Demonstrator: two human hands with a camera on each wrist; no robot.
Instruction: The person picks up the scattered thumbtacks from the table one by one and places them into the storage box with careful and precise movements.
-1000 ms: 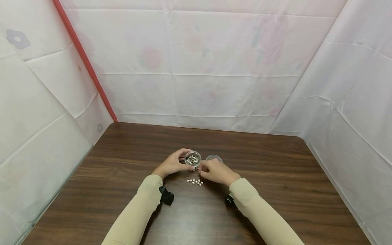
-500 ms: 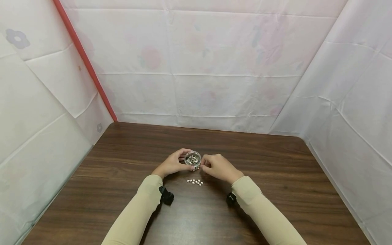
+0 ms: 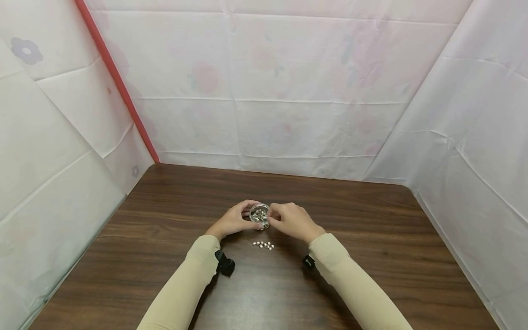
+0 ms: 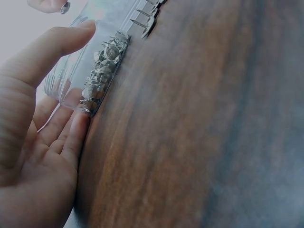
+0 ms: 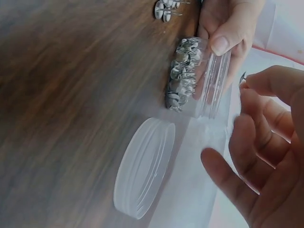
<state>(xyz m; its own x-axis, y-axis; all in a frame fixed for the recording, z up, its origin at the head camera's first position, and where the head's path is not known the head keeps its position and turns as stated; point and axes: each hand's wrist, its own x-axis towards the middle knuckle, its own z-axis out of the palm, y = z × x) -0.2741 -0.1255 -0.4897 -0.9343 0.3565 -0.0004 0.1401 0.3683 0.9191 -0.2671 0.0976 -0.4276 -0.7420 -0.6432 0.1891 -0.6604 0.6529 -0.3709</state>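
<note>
Holding a clear jar (image 5: 216, 90) upright on the wooden counter (image 3: 264, 293) with the left grip (image 3: 234, 220), with the thumb on the near side of the jar and the fingers curled round the far side. Pinching a single tack (image 5: 243, 77) at the fingertips of the right grip (image 3: 294, 223), seemingly just above the right side of the jar's rim, as far as the small, soft view allows. Seeing a heap of silvery tacks (image 5: 183, 71) through the wall, at the bottom of the jar. Finding a cluster of loose tacks (image 3: 264, 245) on the counter near the jar, on its near side, some with the pins pointing up. Finding also a clear lid (image 5: 145, 166) on the counter, just right of the jar. Facing a pale printed sheet (image 3: 264, 128) well beyond the jar.
</note>
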